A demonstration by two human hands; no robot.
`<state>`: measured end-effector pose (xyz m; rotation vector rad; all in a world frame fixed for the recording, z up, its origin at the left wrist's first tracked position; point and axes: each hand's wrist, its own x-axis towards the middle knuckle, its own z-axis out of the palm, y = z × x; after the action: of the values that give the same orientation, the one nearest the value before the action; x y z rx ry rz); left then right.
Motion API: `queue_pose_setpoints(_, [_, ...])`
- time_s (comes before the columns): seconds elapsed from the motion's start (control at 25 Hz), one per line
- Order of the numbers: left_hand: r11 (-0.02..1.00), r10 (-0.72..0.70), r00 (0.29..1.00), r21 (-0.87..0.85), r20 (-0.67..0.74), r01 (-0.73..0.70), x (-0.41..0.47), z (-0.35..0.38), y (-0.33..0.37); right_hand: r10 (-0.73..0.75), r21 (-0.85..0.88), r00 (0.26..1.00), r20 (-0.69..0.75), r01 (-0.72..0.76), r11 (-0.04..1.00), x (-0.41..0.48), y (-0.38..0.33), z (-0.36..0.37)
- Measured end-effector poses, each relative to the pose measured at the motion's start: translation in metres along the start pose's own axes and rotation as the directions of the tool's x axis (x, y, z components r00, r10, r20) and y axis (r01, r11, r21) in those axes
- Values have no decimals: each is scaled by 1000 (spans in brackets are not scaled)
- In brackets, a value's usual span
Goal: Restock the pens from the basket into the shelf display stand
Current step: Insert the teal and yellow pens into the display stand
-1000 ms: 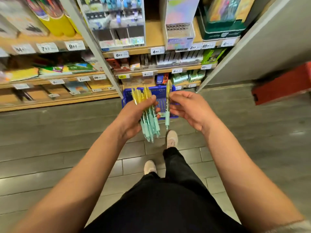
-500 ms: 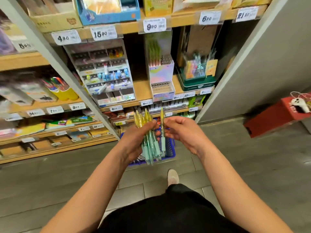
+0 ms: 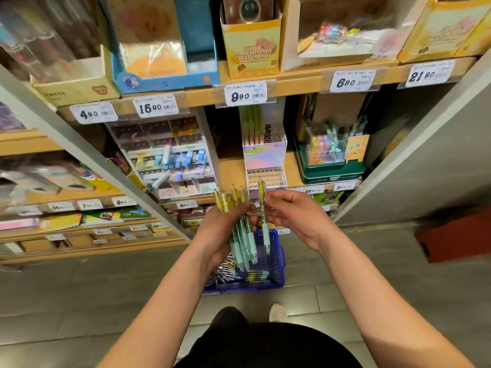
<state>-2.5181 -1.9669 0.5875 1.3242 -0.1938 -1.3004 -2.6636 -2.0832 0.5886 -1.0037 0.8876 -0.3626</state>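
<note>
The left hand [image 3: 220, 229] gripped a bundle of pens [image 3: 240, 236], yellow tops up and mint grips down, just below and in front of the display stand [image 3: 264, 158]. The right hand [image 3: 295, 216] pinched a single pen [image 3: 263, 216] upright beside the bundle, its top overlapping the stand's lower front tier in the view. The basket [image 3: 275, 264] sat on the floor well below the stand, with more pens lying in it.

By my reading, the step was feeding pens one at a time from the bundle into the stand; none of this colour showed in it yet. The next move would call for raising the single pen above the front tier's rows of holes, keeping it vertical, and lowering its tip into one hole.

A few green pens [image 3: 253, 123] stood in the stand's rear tier. Left of the stand was a tiered rack [image 3: 172, 158] of small blue items, and right of it a green tin display [image 3: 329, 168]. Above it ran the upper shelf edge with a 9.90 price tag [image 3: 245, 94], which seemed to leave little headroom over the rear tier. Nothing appeared to block the front holes.
</note>
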Motion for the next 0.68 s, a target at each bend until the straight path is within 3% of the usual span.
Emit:
queue_pose_setpoints(0.32, [992,-128,989,-3,77,129,61,-13,30,-24,37,995,-98,28,999,47,-16,-1])
queue_pose_setpoints(0.48, [993,-120,984,32,131,117,87,-3,36,-34,59,988,-150,43,997,66,-14,-7])
queue_pose_setpoints(0.68, [994,-110,993,15,48,109,122,18,27,-34,79,990,-136,45,996,90,-13,-33])
